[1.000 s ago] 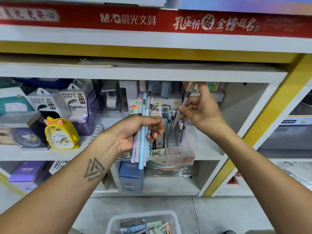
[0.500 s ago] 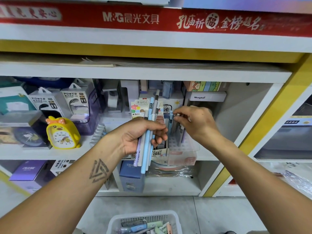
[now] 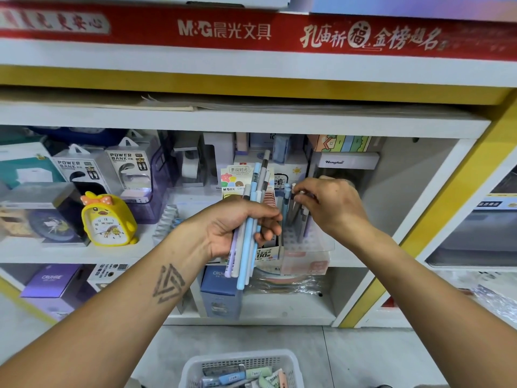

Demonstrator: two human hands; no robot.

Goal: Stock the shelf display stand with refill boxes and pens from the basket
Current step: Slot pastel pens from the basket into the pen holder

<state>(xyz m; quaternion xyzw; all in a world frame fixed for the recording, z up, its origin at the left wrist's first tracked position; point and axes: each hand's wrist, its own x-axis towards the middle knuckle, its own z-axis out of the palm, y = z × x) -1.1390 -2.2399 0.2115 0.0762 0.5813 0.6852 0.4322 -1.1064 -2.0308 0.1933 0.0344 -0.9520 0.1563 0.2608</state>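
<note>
**One head-worn view, aimed forward and down**

The scene is seen from a single wide-angle camera worn on the head. The shelf unit (image 3: 251, 119) is faced squarely at close range, and the floor-level basket (image 3: 195, 365) is cut by the bottom edge.
</note>
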